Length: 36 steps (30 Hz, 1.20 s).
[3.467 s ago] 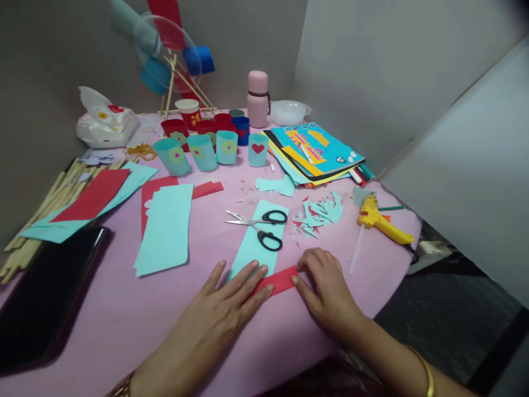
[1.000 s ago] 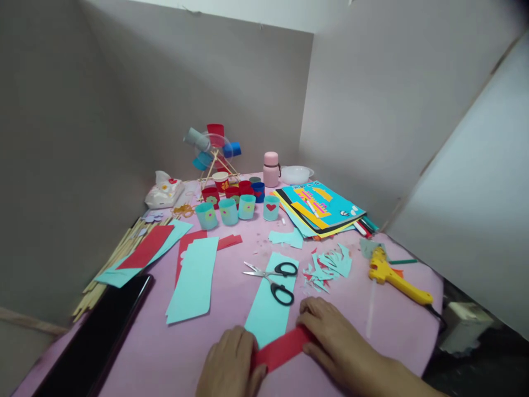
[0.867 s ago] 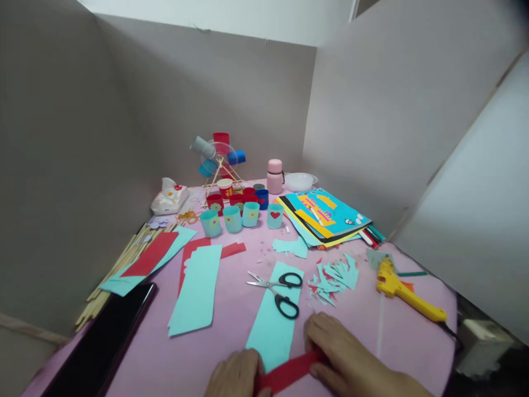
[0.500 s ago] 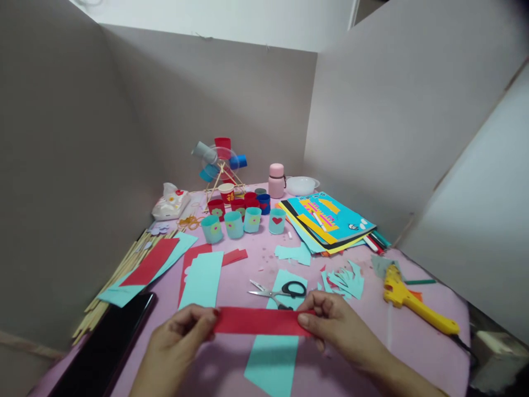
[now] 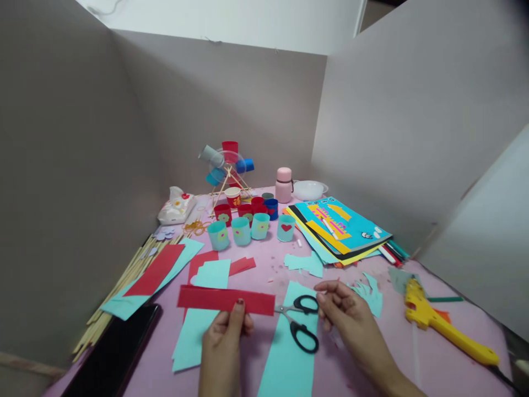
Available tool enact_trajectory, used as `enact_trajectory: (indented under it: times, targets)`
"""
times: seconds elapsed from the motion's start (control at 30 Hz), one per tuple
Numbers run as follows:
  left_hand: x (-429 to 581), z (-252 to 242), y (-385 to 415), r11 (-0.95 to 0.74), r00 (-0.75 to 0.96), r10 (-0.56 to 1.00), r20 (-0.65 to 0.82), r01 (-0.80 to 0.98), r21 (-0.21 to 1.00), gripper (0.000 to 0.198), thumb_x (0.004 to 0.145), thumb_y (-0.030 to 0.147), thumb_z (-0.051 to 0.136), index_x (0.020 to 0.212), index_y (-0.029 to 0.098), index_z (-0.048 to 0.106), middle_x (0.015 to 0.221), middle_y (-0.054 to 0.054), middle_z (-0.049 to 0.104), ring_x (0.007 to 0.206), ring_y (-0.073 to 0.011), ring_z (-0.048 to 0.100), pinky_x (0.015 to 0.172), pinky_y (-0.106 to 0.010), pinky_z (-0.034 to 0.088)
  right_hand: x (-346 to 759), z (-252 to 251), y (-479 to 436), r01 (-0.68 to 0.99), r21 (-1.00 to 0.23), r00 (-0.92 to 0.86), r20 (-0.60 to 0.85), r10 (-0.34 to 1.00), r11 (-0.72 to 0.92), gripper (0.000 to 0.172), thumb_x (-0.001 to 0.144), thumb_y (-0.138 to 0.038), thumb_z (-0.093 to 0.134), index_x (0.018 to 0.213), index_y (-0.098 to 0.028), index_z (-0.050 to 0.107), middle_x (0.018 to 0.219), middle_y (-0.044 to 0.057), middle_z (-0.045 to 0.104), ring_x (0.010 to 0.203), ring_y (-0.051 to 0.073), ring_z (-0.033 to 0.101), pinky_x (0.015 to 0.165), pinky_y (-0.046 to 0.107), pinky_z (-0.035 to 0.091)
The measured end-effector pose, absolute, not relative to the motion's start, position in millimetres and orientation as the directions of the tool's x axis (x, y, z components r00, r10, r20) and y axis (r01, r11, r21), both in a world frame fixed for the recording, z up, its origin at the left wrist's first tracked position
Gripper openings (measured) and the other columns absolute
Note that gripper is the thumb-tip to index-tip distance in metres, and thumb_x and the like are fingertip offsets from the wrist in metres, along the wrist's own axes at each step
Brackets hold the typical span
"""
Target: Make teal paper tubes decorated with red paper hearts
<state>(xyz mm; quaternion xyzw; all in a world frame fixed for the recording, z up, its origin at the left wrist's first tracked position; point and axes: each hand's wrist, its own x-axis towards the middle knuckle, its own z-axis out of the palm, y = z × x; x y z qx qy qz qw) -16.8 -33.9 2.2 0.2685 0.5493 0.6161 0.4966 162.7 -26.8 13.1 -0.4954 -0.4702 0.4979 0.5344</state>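
the table [image 5: 155, 364] is spread with pink, a little spotted near its middle, and grey panels [image 5: 223, 105] close it in at the left, back and right, with a white wall [image 5: 243, 22] above the rear one. the person's left hand [image 5: 225, 344] has a red paper strip [image 5: 227, 300] pinched, thumb in front and fingers behind, lifted over the near part of the table; it hides part of the pale blue sheets [image 5: 192, 339] and the blades of the scissors [image 5: 295, 330]. those lie spread across a long pale blue piece [image 5: 285, 366]. the right hand [image 5: 349, 317] is loosely curled at the upper handle loop; i can't tell whether it has hold of it.

on the left, a black phone [image 5: 115, 353] lies near a bundle of sticks [image 5: 128, 268]. further back, small paper cups [image 5: 242, 231] in pale blue, red and dark blue stand in front of a little wheel [image 5: 230, 151] on a stick frame, with a tissue pack [image 5: 177, 208] to its left and a pink flask [image 5: 284, 190] and white bowl [image 5: 309, 191] to its right. a blue booklet [image 5: 359, 218] tops a pile at the right, and nearer, a yellow glue gun [image 5: 448, 332] lies by the table's edge.
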Motion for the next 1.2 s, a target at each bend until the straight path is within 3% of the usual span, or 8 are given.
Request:
enact_trajectory:
  times: [0.13, 0.23, 0.33, 0.47, 0.63, 0.87, 1.03, 1.2]
  targets:
    - [-16, 3, -35, 0.145, -0.270, 0.927, -0.259, -0.379, 0.914, 0.037, 0.057, 0.048, 0.077, 0.048, 0.017, 0.058, 0.044, 0.004, 0.057, 0.048, -0.0092, 0.045, 0.049, -0.019, 0.038, 153, 12, -25, -0.171, -0.984, -0.128, -0.024, 0.991, -0.046, 0.036, 0.079, -0.050, 0.060, 0.089, -0.016, 0.060, 0.070, 0.000, 0.061, 0.056, 0.010, 0.057, 0.049, 0.018, 0.041]
    - [-8, 4, -39, 0.193, -0.160, 0.937, -0.311, -0.505, 0.841, 0.033, 0.054, 0.045, 0.080, 0.056, 0.017, 0.062, 0.049, 0.005, 0.059, 0.050, -0.0087, 0.048, 0.051, -0.018, 0.040, 139, 3, -29, -0.293, -0.834, -0.462, -0.306, 0.833, -0.469, 0.044, 0.081, -0.058, 0.049, 0.082, -0.014, 0.058, 0.063, 0.004, 0.065, 0.044, 0.011, 0.058, 0.039, 0.017, 0.037]
    - [-2, 1, -42, 0.227, -0.046, 0.954, -0.296, -0.533, 0.815, 0.025, 0.061, 0.040, 0.077, 0.066, 0.018, 0.065, 0.055, 0.003, 0.061, 0.055, -0.0106, 0.052, 0.058, -0.021, 0.043, 133, -8, -33, -0.270, -0.682, -0.671, -0.373, 0.641, -0.680, 0.037, 0.073, -0.050, 0.061, 0.069, -0.014, 0.056, 0.046, 0.001, 0.060, 0.033, 0.007, 0.051, 0.037, 0.015, 0.036]
    - [0, -12, -41, 0.207, 0.067, 0.977, -0.202, -0.509, 0.836, 0.027, 0.069, 0.044, 0.070, 0.081, 0.021, 0.064, 0.063, 0.001, 0.064, 0.060, -0.0147, 0.057, 0.060, -0.026, 0.044, 133, -14, -33, -0.350, -0.746, -0.594, -0.290, 0.750, -0.566, 0.037, 0.065, -0.047, 0.072, 0.069, -0.014, 0.057, 0.041, -0.005, 0.056, 0.028, 0.004, 0.044, 0.033, 0.012, 0.032]
    - [-4, -27, -37, 0.261, 0.230, 0.957, -0.177, -0.409, 0.874, 0.020, 0.076, 0.039, 0.064, 0.071, 0.020, 0.062, 0.057, 0.002, 0.060, 0.056, -0.0122, 0.055, 0.060, -0.025, 0.043, 133, -13, -28, -0.352, -0.811, -0.499, -0.260, 0.827, -0.468, 0.038, 0.072, -0.050, 0.066, 0.070, -0.013, 0.055, 0.045, -0.002, 0.060, 0.028, 0.005, 0.048, 0.032, 0.012, 0.034]
    - [-13, -26, -32, 0.281, 0.031, 0.959, -0.283, -0.261, 0.924, 0.020, 0.073, 0.040, 0.068, 0.079, 0.021, 0.066, 0.069, 0.001, 0.064, 0.067, -0.0126, 0.056, 0.062, -0.022, 0.042, 145, -15, -30, -0.094, -0.947, -0.360, -0.256, 0.897, -0.308, 0.045, 0.068, -0.055, 0.068, 0.075, -0.014, 0.053, 0.050, -0.005, 0.057, 0.033, 0.003, 0.045, 0.034, 0.012, 0.035]
    - [-11, -25, -31, 0.306, 0.039, 0.951, -0.305, -0.226, 0.925, 0.022, 0.072, 0.041, 0.067, 0.078, 0.020, 0.068, 0.069, 0.000, 0.065, 0.071, -0.0142, 0.058, 0.061, -0.021, 0.041, 144, -15, -24, -0.050, -0.918, -0.313, -0.359, 0.879, -0.393, 0.058, 0.078, -0.070, 0.039, 0.078, -0.014, 0.054, 0.043, -0.001, 0.057, 0.029, 0.007, 0.049, 0.028, 0.013, 0.029]
    - [-7, -22, -32, 0.314, 0.073, 0.949, -0.306, -0.192, 0.930, 0.026, 0.067, 0.043, 0.071, 0.073, 0.019, 0.069, 0.074, -0.002, 0.068, 0.068, -0.0159, 0.060, 0.058, -0.023, 0.043, 142, -12, -18, 0.106, -0.920, -0.253, -0.392, 0.884, -0.377, 0.062, 0.084, -0.063, 0.020, 0.078, -0.014, 0.057, 0.046, 0.000, 0.057, 0.030, 0.009, 0.050, 0.030, 0.016, 0.031]
